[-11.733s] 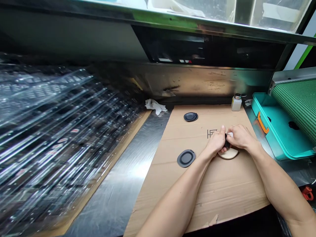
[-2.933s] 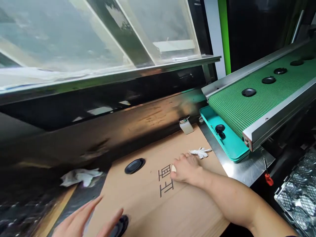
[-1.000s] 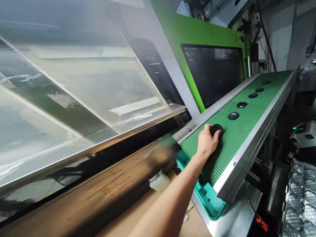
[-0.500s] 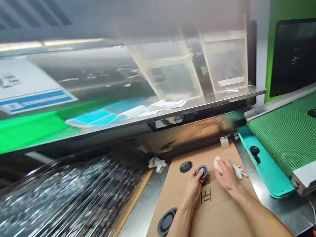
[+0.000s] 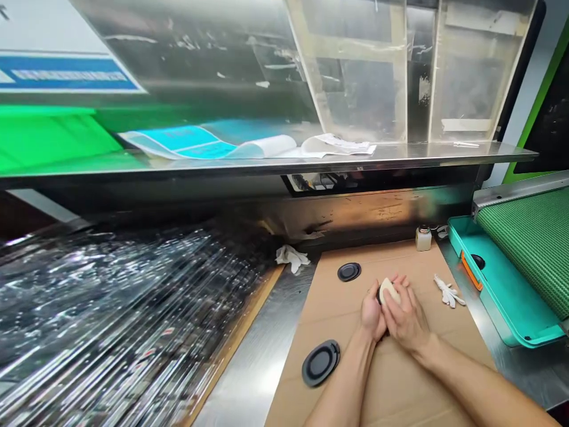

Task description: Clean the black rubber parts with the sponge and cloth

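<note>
Over the cardboard sheet (image 5: 400,379) my two hands meet. My left hand (image 5: 372,311) is closed on a dark round part (image 5: 379,295), of which only a sliver of edge shows. The fingers of my right hand (image 5: 408,314) pinch a cream-coloured pad (image 5: 389,290) and press it over that part. One black oval part (image 5: 349,271) lies on the cardboard beyond my left hand, and a larger one (image 5: 320,363) lies beside my left forearm.
Right of the hands lie a white glove (image 5: 448,292) and a small bottle (image 5: 424,238). A teal tray (image 5: 511,314) stands beside a green conveyor belt (image 5: 528,237). Clear plastic bags (image 5: 133,332) fill the left. A metal shelf (image 5: 400,153) spans the back.
My hands have come together, and the cream pad now sits over the dark part. The view has turned, so the shelf and cardboard appear shifted.
</note>
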Motion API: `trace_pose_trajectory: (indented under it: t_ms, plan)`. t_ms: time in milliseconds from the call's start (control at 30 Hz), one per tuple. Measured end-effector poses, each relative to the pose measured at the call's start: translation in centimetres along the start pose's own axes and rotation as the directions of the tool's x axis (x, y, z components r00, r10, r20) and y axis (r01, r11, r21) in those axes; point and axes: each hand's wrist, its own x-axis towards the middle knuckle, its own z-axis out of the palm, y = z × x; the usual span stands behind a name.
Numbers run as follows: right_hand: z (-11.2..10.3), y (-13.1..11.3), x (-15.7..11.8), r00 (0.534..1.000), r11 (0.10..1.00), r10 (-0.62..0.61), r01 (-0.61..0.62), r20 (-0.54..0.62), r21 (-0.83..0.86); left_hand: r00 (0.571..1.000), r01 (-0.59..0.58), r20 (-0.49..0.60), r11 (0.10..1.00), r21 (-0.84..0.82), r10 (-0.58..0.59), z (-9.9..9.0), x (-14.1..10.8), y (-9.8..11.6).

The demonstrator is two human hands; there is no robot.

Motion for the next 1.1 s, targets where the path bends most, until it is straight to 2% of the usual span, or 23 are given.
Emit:
trace_pose_trajectory:
  t_ms: [100,233,333,433,500,600,667,700,767,900,1000,1100]
  plan:
    - [0.3,0.1,0.9,0.996,0.995,0.088,-0.087,0.016,-0.040,1.000,-0.024,-0.019,0.998,-0.058,0.023,0.0,0.6,0.4]
    - [-0.3,-0.2,1.1,0.996,0.999,0.003,0.001,0.085,-0.048,1.000,-0.009,0.010,0.998,-0.063,0.010,-0.1,0.8,0.3]
    - [-0.8,-0.2,1.2,0.989,0.991,0.114,-0.106,0.090,-0.083,1.000,-0.014,0.004,0.999,-0.042,0.014,-0.1,0.8,0.0]
    - [-0.9,0.3,1.2,0.989,0.997,0.017,-0.006,0.148,-0.070,1.000,0.002,-0.020,1.000,-0.031,-0.002,-0.1,0.8,0.0]
    - [-1.2,1.2,1.4,0.988,0.997,0.030,-0.018,0.154,-0.081,1.000,-0.004,-0.016,1.000,-0.026,0.004,0.0,0.8,0.2]
    - [-2.4,3.0,2.0,0.982,0.979,0.186,-0.183,0.023,-0.088,1.000,-0.005,-0.013,1.000,-0.020,0.004,0.1,0.8,0.4]
    - [-3.2,3.6,2.2,0.971,0.975,0.222,-0.223,-0.091,-0.011,1.000,-0.001,-0.013,0.999,-0.032,0.000,0.1,0.8,0.5]
    - [-3.5,3.7,2.3,0.969,0.975,0.222,-0.219,-0.108,0.041,1.000,-0.004,-0.014,0.999,-0.042,0.004,0.2,0.8,0.6]
    - [-3.9,3.3,2.3,0.977,0.969,0.213,-0.207,-0.030,0.134,1.000,-0.017,-0.019,0.998,-0.056,0.016,0.2,0.7,0.6]
    - [-4.4,2.1,2.0,0.960,0.957,0.137,-0.191,0.243,0.217,0.999,-0.047,-0.028,0.999,-0.028,0.046,0.3,0.6,0.5]
    - [-5.0,1.6,2.1,0.942,0.951,0.124,-0.203,0.313,0.232,0.998,-0.063,-0.029,0.998,0.007,0.063,0.4,0.7,0.2]
    - [-5.2,1.4,2.3,0.935,0.926,0.208,-0.283,0.288,0.250,0.998,-0.066,0.001,0.996,0.065,0.067,0.4,0.8,-0.4]
